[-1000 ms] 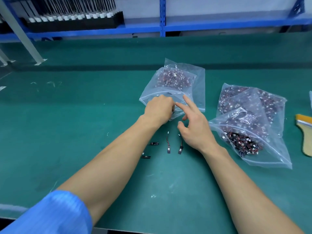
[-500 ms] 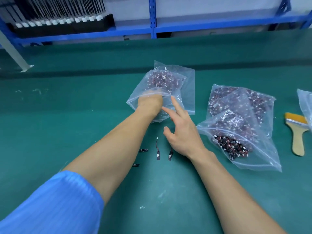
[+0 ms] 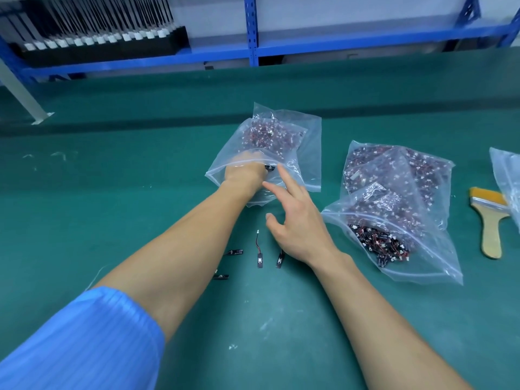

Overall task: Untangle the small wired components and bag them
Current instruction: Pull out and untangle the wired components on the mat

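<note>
A clear zip bag [image 3: 284, 136] lies mid-table, part filled with small red-and-black wired components. My left hand [image 3: 244, 171] is pushed into its mouth, fingers closed, with a small black component [image 3: 269, 167] showing at the fingertips. My right hand [image 3: 298, 229] is open with fingers spread, and its index finger rests on the bag's lower lip. Several loose components lie on the green mat near my wrists: one with its wire straight [image 3: 259, 253], one half hidden under my right hand [image 3: 280, 258], and two more [image 3: 235, 252] [image 3: 221, 276] beside my left forearm.
To the right an open bag [image 3: 394, 243] spills tangled components; a fuller bag [image 3: 394, 170] lies behind it. A wooden brush [image 3: 491, 220] and another bag [image 3: 506, 175] sit at the right edge. A blue rack [image 3: 253, 49] holding a tray of white connectors [image 3: 98, 38] borders the far side.
My left hand has gone from the bag's mouth deeper into the bag. My right hand has stayed at the bag's lip. The camera has drifted slightly.
</note>
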Tool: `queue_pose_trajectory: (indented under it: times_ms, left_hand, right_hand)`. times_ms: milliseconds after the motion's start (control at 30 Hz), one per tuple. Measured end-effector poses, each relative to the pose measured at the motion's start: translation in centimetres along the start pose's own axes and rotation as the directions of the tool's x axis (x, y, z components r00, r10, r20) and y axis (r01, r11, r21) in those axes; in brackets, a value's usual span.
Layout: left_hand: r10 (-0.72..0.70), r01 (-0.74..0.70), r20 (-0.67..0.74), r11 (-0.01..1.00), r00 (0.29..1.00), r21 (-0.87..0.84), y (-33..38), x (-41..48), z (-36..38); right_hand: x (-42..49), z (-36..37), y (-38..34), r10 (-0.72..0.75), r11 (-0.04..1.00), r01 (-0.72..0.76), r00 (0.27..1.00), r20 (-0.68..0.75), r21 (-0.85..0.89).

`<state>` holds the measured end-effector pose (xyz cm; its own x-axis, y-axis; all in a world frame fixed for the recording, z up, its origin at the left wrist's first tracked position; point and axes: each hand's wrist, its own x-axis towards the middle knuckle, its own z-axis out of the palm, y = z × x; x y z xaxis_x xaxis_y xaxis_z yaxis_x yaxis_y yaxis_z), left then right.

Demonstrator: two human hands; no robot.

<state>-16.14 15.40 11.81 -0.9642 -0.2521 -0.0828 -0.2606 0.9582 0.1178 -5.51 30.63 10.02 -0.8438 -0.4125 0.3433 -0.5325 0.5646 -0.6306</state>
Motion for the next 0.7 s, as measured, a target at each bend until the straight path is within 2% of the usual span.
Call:
queue_pose_trajectory:
  times_ms: [200, 400, 533, 700]
  left_hand:
    - [0.032, -0.031, -0.080, 0.999, 0.996, 0.011, -0.06, -0.34, -0.33]
    - [0.031, -0.031, -0.058, 0.999, 0.998, 0.012, -0.09, -0.49, -0.25]
    - [0.107, -0.110, -0.136, 0.994, 0.985, -0.010, 0.19, -0.58, -0.65]
    - [0.154, -0.140, -0.162, 0.986, 0.975, 0.091, 0.50, -1.05, -0.73]
  right_hand:
    - [0.06, -0.19, -0.02, 0.008, 1.000, -0.008, 1.000, -0.009, 0.011]
    - [0.02, -0.16, 0.01, 0.011, 1.000, -0.011, 1.000, -0.010, 0.015]
    - [0.06, -0.12, 0.09, 0.020, 1.000, -0.020, 1.000, -0.010, 0.017]
    - [0.07, -0.01, 0.17, 0.031, 0.999, -0.031, 1.000, -0.003, 0.011]
